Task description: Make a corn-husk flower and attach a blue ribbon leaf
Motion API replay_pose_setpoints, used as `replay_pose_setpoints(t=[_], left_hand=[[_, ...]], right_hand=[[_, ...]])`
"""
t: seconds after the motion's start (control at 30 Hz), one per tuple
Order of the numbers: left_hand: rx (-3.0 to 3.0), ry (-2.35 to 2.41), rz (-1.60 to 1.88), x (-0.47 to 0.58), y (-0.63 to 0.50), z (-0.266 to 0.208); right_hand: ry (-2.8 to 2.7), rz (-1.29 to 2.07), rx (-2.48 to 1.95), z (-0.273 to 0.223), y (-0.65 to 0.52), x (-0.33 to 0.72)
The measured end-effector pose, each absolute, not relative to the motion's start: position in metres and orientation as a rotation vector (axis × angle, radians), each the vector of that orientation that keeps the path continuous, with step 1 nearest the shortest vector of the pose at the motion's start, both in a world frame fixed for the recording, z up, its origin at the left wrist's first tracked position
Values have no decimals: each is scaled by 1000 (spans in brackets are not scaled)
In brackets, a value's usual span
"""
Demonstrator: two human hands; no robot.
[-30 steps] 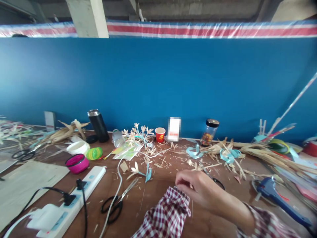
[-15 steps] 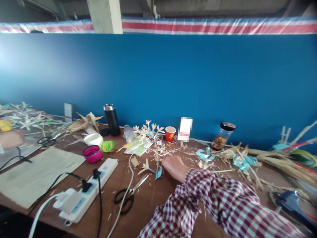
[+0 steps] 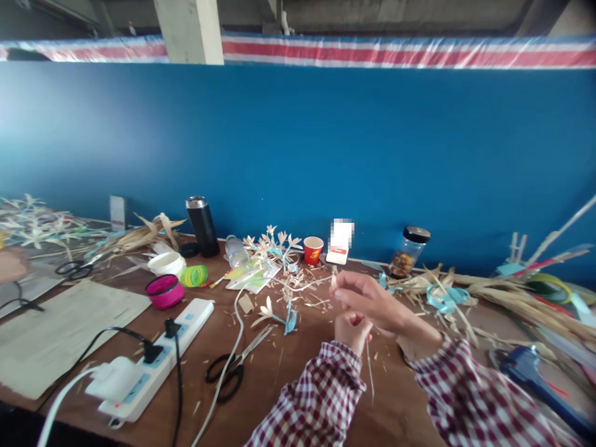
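Note:
My left hand (image 3: 354,329) is closed over the table, its fingers curled round a thin pale stem (image 3: 371,374) whose end hangs below. Just above it, my right hand (image 3: 370,299) pinches a small pale piece of husk (image 3: 334,282) between thumb and fingertips. Whether the piece and the stem are joined is hidden by the hands. To the left lies a husk flower (image 3: 266,308) with a blue leaf (image 3: 290,321). Black-handled scissors (image 3: 237,366) lie part open, nearer the table's front.
Behind are a red paper cup (image 3: 313,250), a bunch of husk flowers (image 3: 274,244) and a lidded jar (image 3: 408,254). A blue glue gun (image 3: 531,372) lies right. A power strip (image 3: 158,363) with cables stands left. Another person's hand (image 3: 13,264) shows far left.
My right hand has lifted off the tabletop, moving right, and now pinches the pale piece. My left hand, earlier hidden behind the right arm, has come into view. The view has shifted slightly.

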State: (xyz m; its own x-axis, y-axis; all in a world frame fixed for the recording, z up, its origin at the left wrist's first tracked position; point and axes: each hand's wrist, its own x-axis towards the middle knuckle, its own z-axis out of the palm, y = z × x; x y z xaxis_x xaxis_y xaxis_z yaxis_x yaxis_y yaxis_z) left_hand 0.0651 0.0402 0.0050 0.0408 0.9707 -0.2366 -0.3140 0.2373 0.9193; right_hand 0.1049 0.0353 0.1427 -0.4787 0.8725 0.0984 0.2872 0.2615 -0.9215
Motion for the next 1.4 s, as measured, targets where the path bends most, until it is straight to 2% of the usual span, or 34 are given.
replay_pose_setpoints(t=[0.17,0.4,0.57,0.77,1.4], left_hand=[[697,934,1149,68,51,1],[578,926,1229,60,54,8],[604,967,1220,59,55,10],[685,970,1190,61,57,3],[580,954,1167,62,49,11]], right_hand=[[-1679,1195,-1050,112,12,168],[-1859,706,-1268,46,30,208],[-1771,741,-1276,27,37,206],[-1588,860,-1237,20,39,214],[-1482,668,-1179,25,31,207]])
